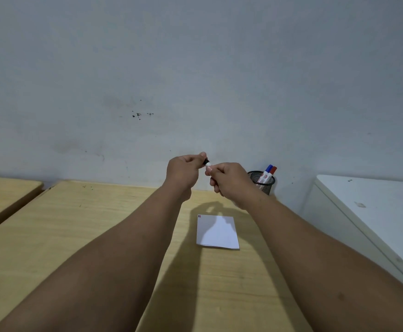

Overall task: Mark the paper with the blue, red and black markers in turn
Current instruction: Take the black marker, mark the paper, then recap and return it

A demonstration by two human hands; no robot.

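Observation:
Both of my hands are raised above the wooden desk, close together. My left hand pinches the black cap of the black marker; my right hand grips its white barrel. Most of the marker is hidden inside the fists. Whether the cap is on or just off the barrel is unclear. Below them a white paper lies flat on the desk, with small blue and red marks in its top left corner. The blue marker and the red marker stand capped in a black mesh cup.
The mesh cup stands at the back of the desk against the grey wall. A white cabinet is close on the right. A second wooden desk lies to the left across a narrow gap.

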